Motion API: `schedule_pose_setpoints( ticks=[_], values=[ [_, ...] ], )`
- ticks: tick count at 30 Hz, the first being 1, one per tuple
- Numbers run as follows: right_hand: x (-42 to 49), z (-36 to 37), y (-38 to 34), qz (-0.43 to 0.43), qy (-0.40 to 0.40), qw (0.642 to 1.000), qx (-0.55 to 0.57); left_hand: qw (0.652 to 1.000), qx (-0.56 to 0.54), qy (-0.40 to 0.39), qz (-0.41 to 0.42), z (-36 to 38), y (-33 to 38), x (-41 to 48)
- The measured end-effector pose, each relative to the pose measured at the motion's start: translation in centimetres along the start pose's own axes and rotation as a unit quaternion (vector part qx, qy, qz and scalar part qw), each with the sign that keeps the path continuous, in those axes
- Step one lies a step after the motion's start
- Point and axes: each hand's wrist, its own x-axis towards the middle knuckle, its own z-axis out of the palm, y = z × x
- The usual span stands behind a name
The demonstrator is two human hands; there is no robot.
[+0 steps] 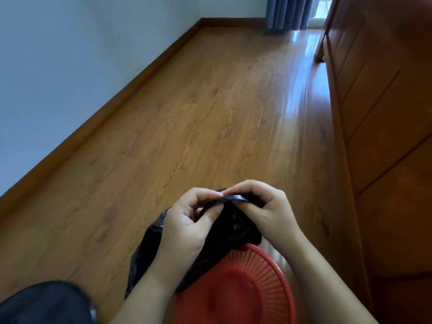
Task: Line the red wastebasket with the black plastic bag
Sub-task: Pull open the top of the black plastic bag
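The red wastebasket [268, 284] stands on the wooden floor at the bottom centre, its ribbed inside and flat bottom showing. Above its far-left rim hangs the crumpled black plastic bag [236, 225]. My left hand [187, 225] and my right hand [264, 206] both pinch the bag's upper edge between thumbs and fingertips, close together. The rest of the bag droops down to the left of the basket, partly behind my left forearm.
A wooden cabinet [383, 113] runs along the right side. A pale wall with a wooden skirting board [117, 106] borders the left. Blue curtains [289, 12] hang at the far end. A dark-clothed knee [44, 302] sits at the bottom left.
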Motion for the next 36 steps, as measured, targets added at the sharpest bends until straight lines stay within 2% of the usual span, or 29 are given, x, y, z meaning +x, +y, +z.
schedule_pose_setpoints(
  ticks=[7,14,17,24,36],
  values=[
    [-1.5,1.6,-5.3,-0.015,-0.033,0.999,-0.011,0.986,0.167,-0.002,-0.022,-2.2,4.1,-2.6],
    [-3.9,2.6,-13.7,-0.052,-0.045,0.997,-0.018,0.988,0.145,0.034,0.048,-2.9,11.5,-5.4],
    [-5.8,2.4,-17.3,-0.062,-0.037,0.997,-0.038,0.983,0.155,0.023,0.096,-2.9,15.2,-7.1],
    [-10.5,2.2,-23.8,-0.073,-0.019,0.991,-0.11,0.98,0.128,0.02,0.153,-2.7,20.9,-12.3],
    [-14.7,1.8,-29.2,-0.1,0.013,0.985,-0.139,0.984,0.078,0.021,0.156,-2.5,26.3,-17.4]
  ],
)
